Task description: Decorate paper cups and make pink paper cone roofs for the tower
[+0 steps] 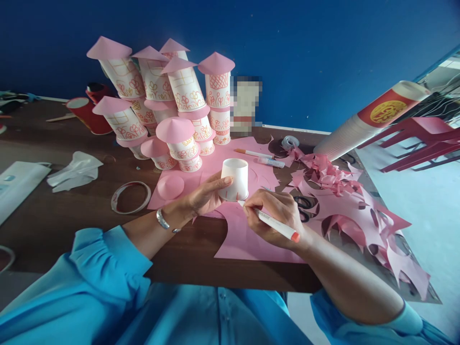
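Note:
My left hand (210, 194) grips a white paper cup (235, 177) from its left side, thumb across the front. A few short red strokes show low on the cup's wall. In my right hand (275, 215) is a white marker (275, 224) with a red-orange end cap; its tip is close to the cup's lower edge, and I cannot tell if it touches. Beneath both hands lies a pink paper sheet (247, 239). Behind them stand several cup towers (183, 143) with pink cone tops and red and orange flower drawings. A loose pink cone (170, 187) lies left of my left hand.
An orange marker (251, 153) and a clear-capped pen (271, 163) lie behind the cup. Black-handled scissors (304, 203) and pink paper scraps (345, 196) are on the right. A long cup stack (370, 120) leans there. A tape roll (131, 197) lies left.

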The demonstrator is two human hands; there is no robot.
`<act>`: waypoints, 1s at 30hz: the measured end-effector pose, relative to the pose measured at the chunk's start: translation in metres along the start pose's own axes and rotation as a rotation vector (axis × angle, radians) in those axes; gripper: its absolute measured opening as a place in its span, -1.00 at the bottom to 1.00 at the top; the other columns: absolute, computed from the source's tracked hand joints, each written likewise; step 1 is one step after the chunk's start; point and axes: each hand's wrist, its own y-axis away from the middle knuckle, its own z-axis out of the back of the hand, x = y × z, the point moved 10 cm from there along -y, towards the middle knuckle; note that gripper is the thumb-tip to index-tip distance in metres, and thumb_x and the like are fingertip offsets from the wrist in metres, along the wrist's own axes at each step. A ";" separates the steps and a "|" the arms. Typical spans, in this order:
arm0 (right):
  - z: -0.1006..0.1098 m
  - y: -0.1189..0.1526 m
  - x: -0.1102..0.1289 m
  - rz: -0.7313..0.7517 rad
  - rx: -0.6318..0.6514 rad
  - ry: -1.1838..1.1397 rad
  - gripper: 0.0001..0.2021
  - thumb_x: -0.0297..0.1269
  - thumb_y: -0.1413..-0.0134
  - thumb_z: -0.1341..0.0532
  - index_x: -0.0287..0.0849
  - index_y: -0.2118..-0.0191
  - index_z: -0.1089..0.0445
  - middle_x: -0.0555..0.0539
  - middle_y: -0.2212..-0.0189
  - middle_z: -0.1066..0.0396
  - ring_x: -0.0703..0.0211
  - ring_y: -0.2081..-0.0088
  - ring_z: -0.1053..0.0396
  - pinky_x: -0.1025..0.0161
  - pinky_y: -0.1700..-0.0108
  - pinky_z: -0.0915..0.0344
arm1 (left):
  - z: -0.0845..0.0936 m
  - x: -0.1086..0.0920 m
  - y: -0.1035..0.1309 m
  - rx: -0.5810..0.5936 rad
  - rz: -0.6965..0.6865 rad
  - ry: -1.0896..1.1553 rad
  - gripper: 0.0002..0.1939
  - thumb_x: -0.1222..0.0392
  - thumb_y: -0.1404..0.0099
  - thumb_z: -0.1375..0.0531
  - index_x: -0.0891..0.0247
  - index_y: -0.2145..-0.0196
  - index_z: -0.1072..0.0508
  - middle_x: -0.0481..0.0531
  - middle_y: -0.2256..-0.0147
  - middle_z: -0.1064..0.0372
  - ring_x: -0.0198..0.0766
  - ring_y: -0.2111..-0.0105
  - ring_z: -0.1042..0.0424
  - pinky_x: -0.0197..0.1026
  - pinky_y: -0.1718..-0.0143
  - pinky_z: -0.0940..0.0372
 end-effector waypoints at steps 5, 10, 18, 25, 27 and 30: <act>0.020 -0.004 0.006 0.058 -0.118 0.029 -0.83 -0.53 -0.18 -0.23 -0.08 0.27 -0.33 0.09 0.52 -0.51 0.30 0.55 -0.47 0.37 0.48 -0.36 | 0.006 0.001 -0.002 -0.040 0.004 0.064 -0.39 -0.21 -0.33 -0.35 0.28 -0.14 -0.51 0.25 0.01 -0.59 0.09 -0.02 -0.57 -0.03 0.06 -0.46; 0.023 -0.006 0.003 0.051 -0.122 0.068 -0.81 -0.54 -0.18 -0.22 -0.06 0.26 -0.33 0.10 0.51 -0.51 0.29 0.54 -0.48 0.35 0.49 -0.38 | 0.006 0.003 -0.002 -0.039 0.025 0.105 -0.40 -0.19 -0.33 -0.36 0.31 -0.13 -0.52 0.27 0.00 -0.60 0.11 -0.05 -0.56 0.04 -0.02 -0.47; 0.020 -0.003 0.002 0.048 -0.134 0.067 -0.80 -0.55 -0.18 -0.23 -0.05 0.27 -0.33 0.12 0.51 -0.52 0.28 0.53 -0.51 0.34 0.49 -0.39 | 0.007 0.005 -0.002 -0.031 0.022 0.127 -0.45 -0.16 -0.35 -0.35 0.29 -0.11 -0.55 0.23 0.02 -0.60 0.10 -0.07 -0.56 0.01 -0.05 -0.47; 0.018 -0.004 0.001 0.049 -0.125 0.062 -0.81 -0.54 -0.19 -0.22 -0.05 0.27 -0.32 0.11 0.51 -0.52 0.27 0.54 -0.51 0.34 0.50 -0.38 | 0.005 0.005 -0.002 -0.015 0.020 0.118 -0.46 -0.17 -0.34 -0.35 0.31 -0.07 -0.57 0.25 0.03 -0.61 0.11 -0.10 -0.55 0.00 -0.10 -0.44; 0.017 -0.004 0.001 0.041 -0.118 0.069 -0.81 -0.55 -0.19 -0.21 -0.06 0.28 -0.32 0.11 0.51 -0.52 0.29 0.55 -0.49 0.35 0.51 -0.36 | 0.004 0.005 -0.002 -0.012 0.019 0.115 -0.45 -0.18 -0.33 -0.35 0.32 -0.07 -0.58 0.25 0.04 -0.62 0.11 -0.11 -0.55 0.00 -0.11 -0.43; 0.014 -0.003 0.000 0.034 -0.091 0.078 -0.81 -0.55 -0.18 -0.20 -0.07 0.30 -0.30 0.11 0.52 -0.51 0.31 0.56 -0.46 0.36 0.53 -0.30 | 0.004 0.006 -0.002 -0.012 0.031 0.118 -0.43 -0.19 -0.32 -0.35 0.32 -0.07 -0.57 0.25 0.05 -0.62 0.11 -0.10 -0.55 0.01 -0.11 -0.43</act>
